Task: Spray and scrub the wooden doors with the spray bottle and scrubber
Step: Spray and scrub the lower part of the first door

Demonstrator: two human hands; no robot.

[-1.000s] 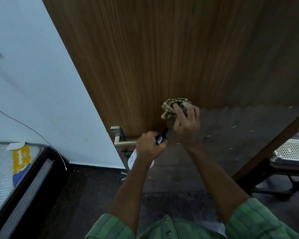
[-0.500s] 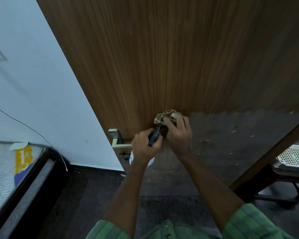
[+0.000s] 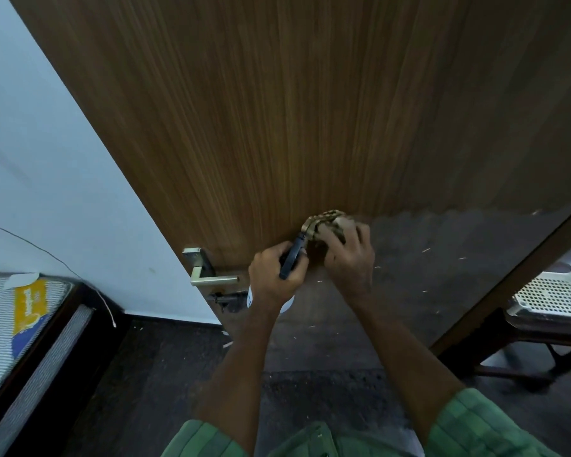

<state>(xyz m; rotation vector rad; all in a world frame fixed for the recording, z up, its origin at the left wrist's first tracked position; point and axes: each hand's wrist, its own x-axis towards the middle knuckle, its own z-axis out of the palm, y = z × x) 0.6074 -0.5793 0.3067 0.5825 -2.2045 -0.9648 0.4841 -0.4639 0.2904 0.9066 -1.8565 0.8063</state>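
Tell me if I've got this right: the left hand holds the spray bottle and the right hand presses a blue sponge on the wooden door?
Not quite: the head view shows a checked tan cloth, not a blue sponge, under the right hand. The left hand does hold the spray bottle by the wooden door.

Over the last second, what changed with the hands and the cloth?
The right hand slid the checked cloth down the wooden door, and the two hands closed together, so the spray bottle nozzle in the left hand now meets the cloth. Nothing was picked up or released. Both grips and the door handle are unchanged.
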